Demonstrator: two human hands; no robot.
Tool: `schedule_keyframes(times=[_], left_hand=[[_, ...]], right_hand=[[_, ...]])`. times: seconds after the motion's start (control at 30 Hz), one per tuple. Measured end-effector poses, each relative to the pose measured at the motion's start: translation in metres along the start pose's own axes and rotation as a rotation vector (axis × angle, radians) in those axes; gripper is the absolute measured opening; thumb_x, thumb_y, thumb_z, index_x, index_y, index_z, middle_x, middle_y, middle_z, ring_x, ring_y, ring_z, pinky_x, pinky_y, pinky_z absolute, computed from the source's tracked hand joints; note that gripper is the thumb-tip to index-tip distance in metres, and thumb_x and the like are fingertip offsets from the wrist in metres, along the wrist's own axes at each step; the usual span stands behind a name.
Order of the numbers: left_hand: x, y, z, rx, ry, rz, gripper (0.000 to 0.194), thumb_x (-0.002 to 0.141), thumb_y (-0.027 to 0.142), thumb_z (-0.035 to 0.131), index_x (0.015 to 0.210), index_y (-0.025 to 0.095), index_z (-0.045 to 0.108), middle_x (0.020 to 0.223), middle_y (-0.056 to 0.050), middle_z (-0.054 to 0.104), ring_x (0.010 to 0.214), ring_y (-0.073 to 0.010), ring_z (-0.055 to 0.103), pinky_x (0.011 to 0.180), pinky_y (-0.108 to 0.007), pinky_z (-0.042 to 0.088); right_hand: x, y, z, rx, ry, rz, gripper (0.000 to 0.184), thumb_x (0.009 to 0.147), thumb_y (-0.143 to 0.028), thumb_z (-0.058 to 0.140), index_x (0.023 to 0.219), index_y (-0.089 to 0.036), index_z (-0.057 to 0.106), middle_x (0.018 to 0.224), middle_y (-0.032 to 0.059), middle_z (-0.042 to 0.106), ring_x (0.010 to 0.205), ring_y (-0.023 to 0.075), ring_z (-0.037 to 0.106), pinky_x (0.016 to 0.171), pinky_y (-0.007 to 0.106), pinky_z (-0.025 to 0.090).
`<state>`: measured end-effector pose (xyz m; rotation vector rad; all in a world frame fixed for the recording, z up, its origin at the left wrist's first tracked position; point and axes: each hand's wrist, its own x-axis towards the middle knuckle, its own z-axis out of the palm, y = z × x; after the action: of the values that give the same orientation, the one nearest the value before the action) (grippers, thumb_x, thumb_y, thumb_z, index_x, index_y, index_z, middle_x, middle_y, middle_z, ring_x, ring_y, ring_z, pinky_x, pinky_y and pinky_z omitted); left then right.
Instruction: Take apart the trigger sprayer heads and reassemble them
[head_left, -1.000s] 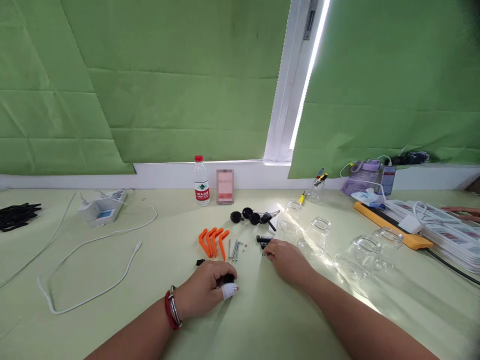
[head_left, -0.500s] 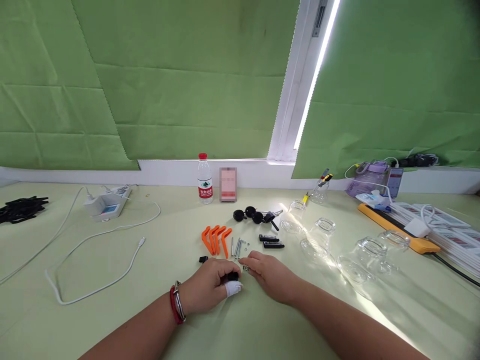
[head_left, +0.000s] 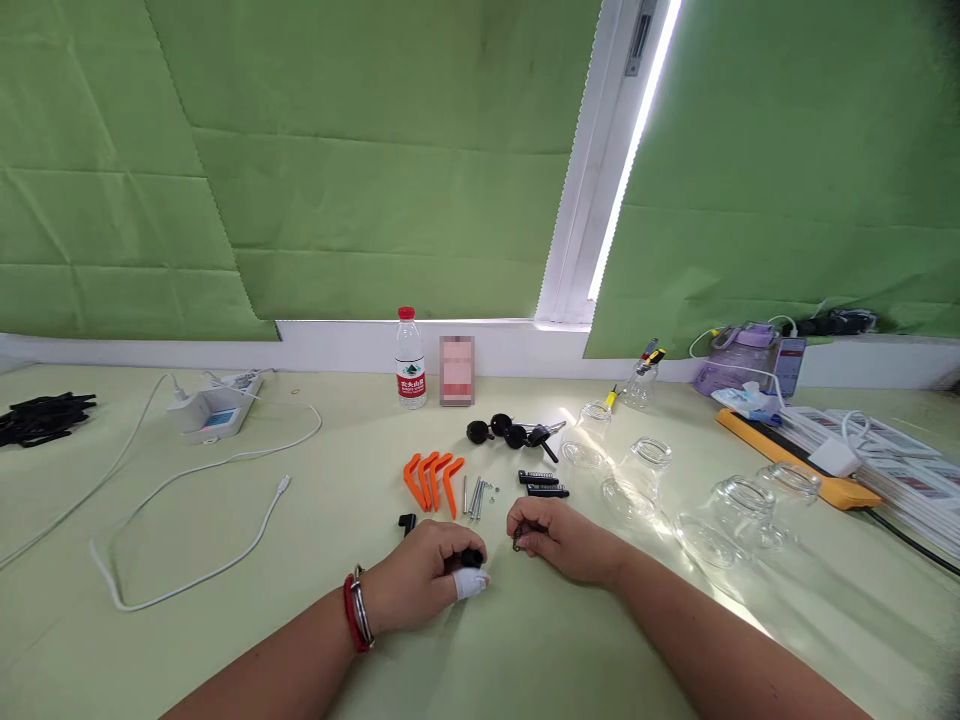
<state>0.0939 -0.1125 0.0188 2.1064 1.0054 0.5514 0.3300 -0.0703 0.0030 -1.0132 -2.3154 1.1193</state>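
My left hand (head_left: 420, 575), with white tape round one finger, is closed on a small black plastic part (head_left: 472, 558) just above the table. In the fingertips of my right hand (head_left: 566, 540) is a small coil spring (head_left: 517, 540), a short way to the right of the black part. Beyond the hands lie several orange bent handles (head_left: 431, 482), metal bolts (head_left: 476, 500) and tiny nuts (head_left: 492, 499). Two black pieces with springs (head_left: 544, 484) are past my right hand. Another small black piece (head_left: 407, 521) sits behind my left hand, partly hidden by it.
Black round-ended parts (head_left: 515, 435) lie farther back. Several clear glass vessels (head_left: 637, 480) stand on the right, near an orange-edged power strip (head_left: 832, 485). A water bottle (head_left: 411, 365) is by the wall. A white cable (head_left: 225, 460) loops across the left.
My right hand has moved right, away from my left hand, and now has the spring between its fingertips. The spring was on the table by those fingers before. My left hand has barely shifted.
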Motion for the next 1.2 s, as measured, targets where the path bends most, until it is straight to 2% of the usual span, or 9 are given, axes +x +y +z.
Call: schedule_keyframes(times=[0.17, 0.43, 0.77, 1.0, 1.1, 1.2], left_hand=[[0.0, 0.0003, 0.0008, 0.022, -0.009, 0.009, 0.012, 0.078, 0.025, 0.057, 0.086, 0.017, 0.062, 0.074, 0.001, 0.057, 0.063, -0.0099, 0.047, 0.059, -0.02, 0.038], [0.0012, 0.0044, 0.0066, 0.088, 0.015, 0.097, 0.012, 0.082, 0.025, 0.053, 0.087, 0.017, 0.06, 0.076, 0.001, 0.058, 0.066, -0.0107, 0.048, 0.063, -0.02, 0.038], [0.0046, 0.0015, 0.0088, 0.086, -0.016, 0.093, 0.012, 0.082, 0.027, 0.054, 0.083, 0.016, 0.059, 0.071, 0.002, 0.053, 0.063, -0.0098, 0.045, 0.06, -0.02, 0.036], [0.0048, 0.0017, 0.0077, 0.086, -0.023, 0.094, 0.01, 0.082, 0.026, 0.054, 0.082, 0.016, 0.058, 0.071, 0.002, 0.054, 0.064, -0.0098, 0.045, 0.06, -0.02, 0.036], [0.004, 0.0032, 0.0074, 0.079, -0.03, 0.092, 0.011, 0.083, 0.026, 0.053, 0.082, 0.016, 0.059, 0.073, 0.002, 0.055, 0.065, -0.0102, 0.047, 0.061, -0.02, 0.037], [0.0035, 0.0042, 0.0073, 0.081, -0.042, 0.09, 0.012, 0.083, 0.026, 0.053, 0.082, 0.017, 0.059, 0.074, 0.001, 0.056, 0.067, -0.0107, 0.048, 0.063, -0.02, 0.038]], right_hand=[[0.0008, 0.0002, -0.0002, -0.021, -0.003, -0.011, 0.023, 0.077, -0.004, 0.043, 0.089, -0.02, 0.055, 0.077, -0.0015, 0.056, 0.066, 0.0108, 0.051, 0.061, 0.021, 0.041], [-0.0002, 0.0034, 0.0011, 0.004, 0.02, -0.02, 0.024, 0.076, -0.004, 0.043, 0.089, -0.02, 0.055, 0.075, -0.0018, 0.054, 0.066, 0.0108, 0.051, 0.061, 0.021, 0.041], [0.0, 0.0002, 0.0003, 0.04, 0.033, -0.021, 0.02, 0.077, -0.006, 0.045, 0.088, -0.019, 0.055, 0.076, -0.0016, 0.054, 0.066, 0.0105, 0.049, 0.061, 0.022, 0.04], [0.0006, 0.0036, 0.0005, 0.142, 0.074, 0.004, 0.016, 0.081, -0.011, 0.044, 0.091, -0.019, 0.053, 0.076, -0.0011, 0.052, 0.066, 0.0106, 0.049, 0.062, 0.023, 0.042], [-0.0009, 0.0046, -0.0035, 0.065, 0.163, 0.045, 0.017, 0.081, -0.014, 0.045, 0.095, -0.02, 0.051, 0.077, -0.0005, 0.053, 0.067, 0.0117, 0.049, 0.062, 0.024, 0.042], [-0.0037, 0.0058, -0.0068, -0.158, 0.196, 0.108, 0.018, 0.079, -0.015, 0.048, 0.095, -0.021, 0.052, 0.072, -0.002, 0.052, 0.063, 0.0123, 0.047, 0.057, 0.024, 0.039]])
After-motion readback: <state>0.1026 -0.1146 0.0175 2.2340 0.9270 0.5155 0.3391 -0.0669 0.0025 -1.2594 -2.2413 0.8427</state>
